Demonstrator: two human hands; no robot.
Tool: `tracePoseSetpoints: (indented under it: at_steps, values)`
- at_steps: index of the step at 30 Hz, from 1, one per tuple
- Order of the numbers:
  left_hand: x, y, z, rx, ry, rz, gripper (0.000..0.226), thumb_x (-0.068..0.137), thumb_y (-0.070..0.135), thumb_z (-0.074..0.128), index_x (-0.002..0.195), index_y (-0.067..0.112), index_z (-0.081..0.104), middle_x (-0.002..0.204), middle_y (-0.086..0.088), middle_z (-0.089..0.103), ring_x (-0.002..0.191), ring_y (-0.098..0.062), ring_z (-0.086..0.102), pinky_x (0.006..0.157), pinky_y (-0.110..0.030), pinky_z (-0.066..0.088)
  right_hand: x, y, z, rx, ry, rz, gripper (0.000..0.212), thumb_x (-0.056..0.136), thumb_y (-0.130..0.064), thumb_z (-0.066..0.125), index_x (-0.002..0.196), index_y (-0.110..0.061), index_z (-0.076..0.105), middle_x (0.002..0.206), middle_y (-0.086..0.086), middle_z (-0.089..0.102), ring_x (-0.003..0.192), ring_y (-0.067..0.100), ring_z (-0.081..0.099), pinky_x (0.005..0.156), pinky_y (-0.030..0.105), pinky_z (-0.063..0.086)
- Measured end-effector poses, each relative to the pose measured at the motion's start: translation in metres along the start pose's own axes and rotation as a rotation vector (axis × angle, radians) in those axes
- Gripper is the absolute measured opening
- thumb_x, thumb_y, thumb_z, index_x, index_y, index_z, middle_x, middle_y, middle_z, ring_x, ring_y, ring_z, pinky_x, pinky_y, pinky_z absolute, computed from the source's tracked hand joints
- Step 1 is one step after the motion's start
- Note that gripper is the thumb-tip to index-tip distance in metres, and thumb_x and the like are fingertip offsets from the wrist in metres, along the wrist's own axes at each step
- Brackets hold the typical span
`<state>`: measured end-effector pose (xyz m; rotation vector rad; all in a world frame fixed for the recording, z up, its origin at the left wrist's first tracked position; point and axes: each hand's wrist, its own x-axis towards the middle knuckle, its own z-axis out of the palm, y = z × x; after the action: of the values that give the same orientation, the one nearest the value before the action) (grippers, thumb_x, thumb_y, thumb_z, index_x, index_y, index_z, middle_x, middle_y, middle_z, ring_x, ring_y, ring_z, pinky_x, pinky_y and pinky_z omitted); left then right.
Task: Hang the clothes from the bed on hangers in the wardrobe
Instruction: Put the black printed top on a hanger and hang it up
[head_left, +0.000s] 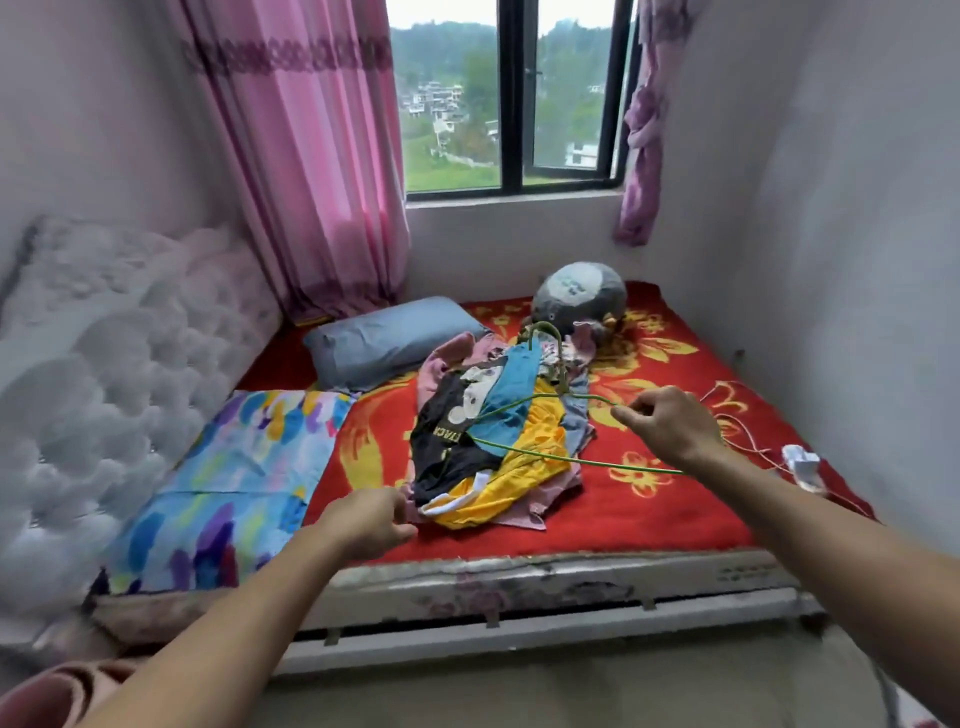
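A pile of clothes (498, 431) lies in the middle of the bed with its red flowered blanket (649, 509): black, blue, yellow and pink garments. A thin green wire hanger (540, 454) hovers over the pile, its hook pointing toward the window. My right hand (662, 426) pinches the hanger's right shoulder between thumb and fingers. My left hand (371, 519) reaches the pile's near left edge and pinches the hem of a pink garment (415, 514) there. The wardrobe is out of view.
A grey-blue pillow (389, 343) and a multicoloured pillow (223, 488) lie left of the pile, a grey plush toy (579, 296) behind it. A white charger with its cable (800, 460) sits at the bed's right edge. A tufted headboard (104, 374) lines the left; the window (509, 98) is behind.
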<state>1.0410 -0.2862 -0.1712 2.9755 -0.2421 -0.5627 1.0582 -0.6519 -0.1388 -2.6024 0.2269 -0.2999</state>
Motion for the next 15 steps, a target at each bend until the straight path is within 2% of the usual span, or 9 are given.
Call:
tracePoseSetpoints:
  at_steps: [5, 8, 10, 13, 15]
  values:
    - [0.116, -0.005, -0.009, -0.032, -0.102, 0.081, 0.026, 0.086, 0.049, 0.060, 0.094, 0.024, 0.064, 0.092, 0.002, 0.066, 0.083, -0.019, 0.062, 0.063, -0.031, 0.045, 0.076, 0.029, 0.038, 0.034, -0.002, 0.197, 0.038, 0.091, -0.047, 0.057, 0.071, -0.017, 0.070, 0.068, -0.003, 0.067, 0.064, 0.016, 0.061, 0.057, 0.031, 0.045]
    - [0.178, -0.007, -0.023, -0.001, -0.140, 0.103, 0.027, 0.086, 0.047, 0.058, 0.093, 0.021, 0.063, 0.091, -0.003, 0.068, 0.084, -0.022, 0.063, 0.067, -0.032, 0.048, 0.114, 0.039, 0.057, 0.048, -0.006, 0.301, 0.038, 0.094, -0.040, 0.056, 0.070, -0.014, 0.069, 0.068, -0.001, 0.065, 0.066, 0.020, 0.059, 0.055, 0.030, 0.038]
    - [0.215, -0.006, -0.031, 0.013, -0.139, 0.123, 0.025, 0.086, 0.044, 0.058, 0.092, 0.020, 0.063, 0.092, -0.002, 0.067, 0.086, -0.021, 0.062, 0.071, -0.033, 0.050, 0.137, 0.050, 0.068, 0.064, 0.005, 0.364, 0.038, 0.094, -0.034, 0.057, 0.061, -0.016, 0.063, 0.063, -0.003, 0.060, 0.066, 0.022, 0.056, 0.053, 0.029, 0.032]
    - [0.261, 0.000, -0.032, 0.007, -0.168, 0.129, 0.020, 0.085, 0.042, 0.057, 0.087, 0.022, 0.061, 0.087, 0.001, 0.066, 0.082, -0.019, 0.062, 0.066, -0.031, 0.047, 0.167, 0.070, 0.083, 0.080, 0.007, 0.434, 0.044, 0.093, -0.026, 0.057, 0.050, -0.017, 0.052, 0.053, -0.006, 0.051, 0.057, 0.019, 0.049, 0.049, 0.025, 0.029]
    - [0.291, 0.003, -0.025, 0.012, -0.189, 0.137, 0.019, 0.085, 0.041, 0.056, 0.086, 0.022, 0.060, 0.086, 0.001, 0.065, 0.080, -0.019, 0.062, 0.062, -0.030, 0.044, 0.189, 0.085, 0.095, 0.085, 0.008, 0.487, 0.039, 0.093, -0.025, 0.057, 0.056, -0.012, 0.059, 0.055, -0.003, 0.055, 0.058, 0.020, 0.052, 0.051, 0.027, 0.033]
